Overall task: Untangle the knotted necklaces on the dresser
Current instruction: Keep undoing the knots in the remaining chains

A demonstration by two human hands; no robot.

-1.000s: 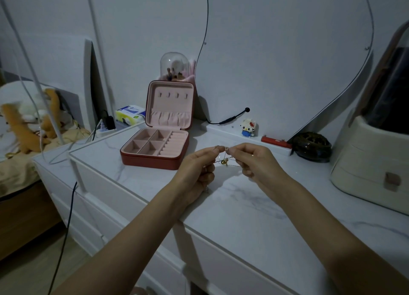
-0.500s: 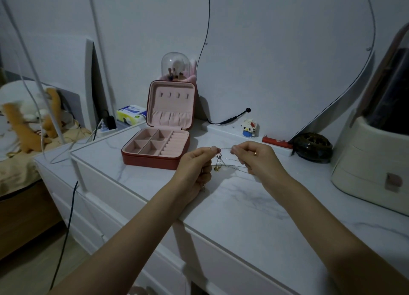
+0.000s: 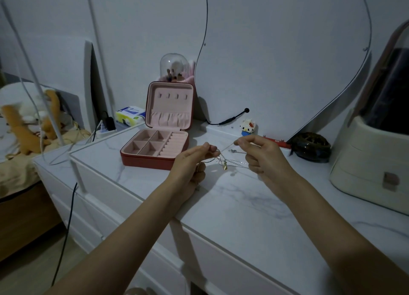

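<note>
Two forearms reach in from the near edge over the dresser [image 3: 254, 206], a white marble-look top w/ drawers below. Left hand [image 3: 190, 164]: thumb & forefinger pinched on the necklaces [image 3: 223, 160], other fingers curled under. Right hand [image 3: 263, 157]: thumb & forefinger pinched on a thin strand, remaining fingers curled. The necklaces hang as a tangle of fine chains btwn the two hands, just above the dresser top, w/ a small gold pendant [image 3: 225, 167] dangling below the knot; which chain is which cannot be told. Beyond the left hand, on the dresser: red jewelry box [image 3: 155, 148], lid upright, pink lining, compartments visible. Behind the box, at the wall: clear dome [image 3: 173, 67] w/ brushes. Left of the box: tissue pack [image 3: 130, 115]. Right of the box, near the wall: small block figure [image 3: 247, 126], dark round bowl [image 3: 311, 146], cream organizer [image 3: 371, 157] at far right.
</note>
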